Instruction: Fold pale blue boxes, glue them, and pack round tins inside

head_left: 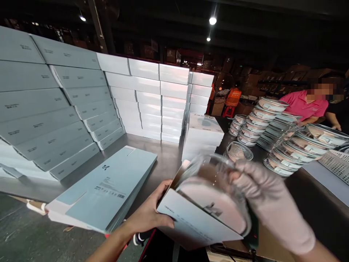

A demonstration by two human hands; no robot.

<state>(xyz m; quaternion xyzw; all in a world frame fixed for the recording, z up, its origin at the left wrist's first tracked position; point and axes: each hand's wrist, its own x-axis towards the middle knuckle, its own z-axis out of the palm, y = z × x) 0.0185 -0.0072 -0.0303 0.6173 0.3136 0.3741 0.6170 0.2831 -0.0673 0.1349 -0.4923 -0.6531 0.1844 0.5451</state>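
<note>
My bare left hand grips a white carton by its side, thumb on the front panel. The carton is tilted, and its upper side is open. My right hand, in a pale glove, pinches the edge of a clear round plastic case. Inside the case is a pale pink rounded item. The case sits partly within the carton's opening, its lower part hidden by the front panel. Left of my hands lies a stack of flat, unfolded cartons, light blue with print.
Stacked white boxes form walls at the left and back. A shorter box stack stands mid-table. Clear round cases are piled at the right, near a white perforated basket. A person in a pink shirt is beyond.
</note>
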